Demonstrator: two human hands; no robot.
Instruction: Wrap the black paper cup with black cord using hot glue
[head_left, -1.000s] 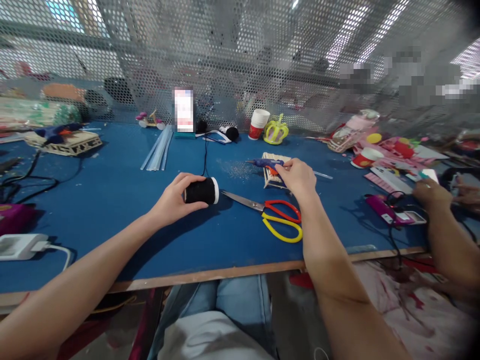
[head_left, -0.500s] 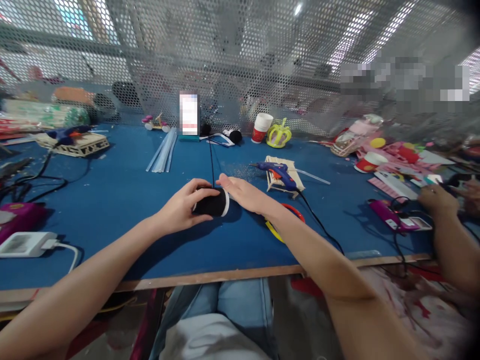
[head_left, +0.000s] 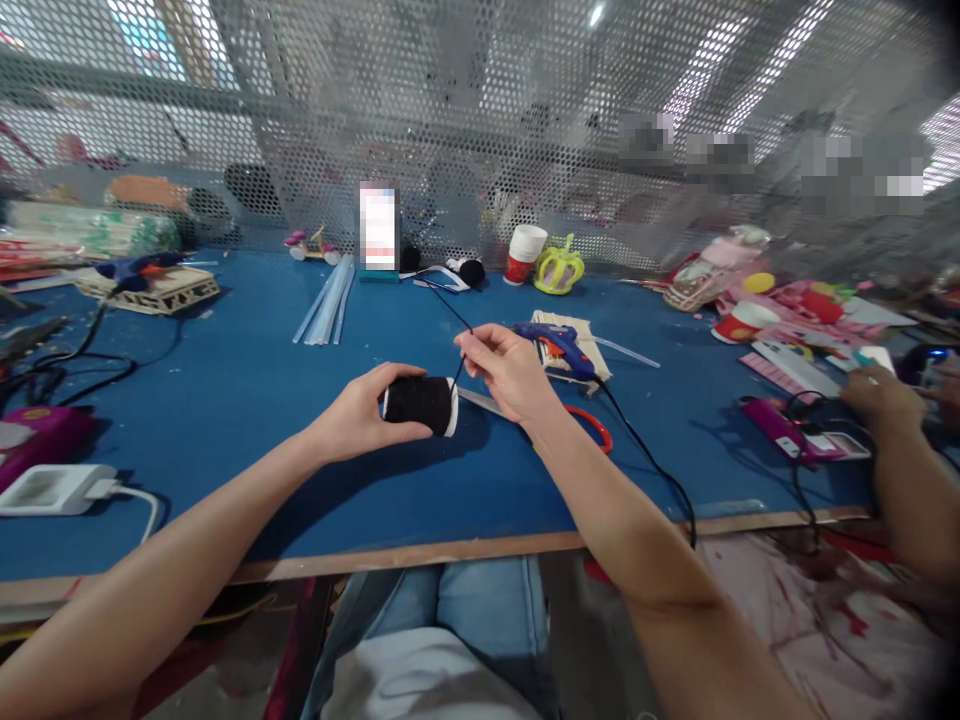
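Note:
My left hand (head_left: 365, 410) is wrapped round a small cup-like cylinder (head_left: 420, 404), held lying on its side above the blue table. Black material covers it, and a white rim shows at its right end. My right hand (head_left: 501, 368) pinches a thin black cord (head_left: 450, 308) just right of the cylinder. From the fingers the cord drops to the white rim; the other way it runs back toward the far side of the table. Scissors lie under my right wrist, with a blade (head_left: 481, 402) and a red handle (head_left: 598, 428) showing.
A blue glue gun (head_left: 564, 355) rests on a small wooden stand at right, its cable trailing to the table edge. Further back are clear glue sticks (head_left: 325, 300), a phone (head_left: 379, 228), paper cups (head_left: 525, 250) and a yellow-green crown (head_left: 559, 268). Another person's hand (head_left: 881, 395) is at far right.
My right hand was stretched flat at the cylinder's white end; now it is raised slightly, pinching the cord and drawing it rightward. My left hand keeps its hold, fingers shifted.

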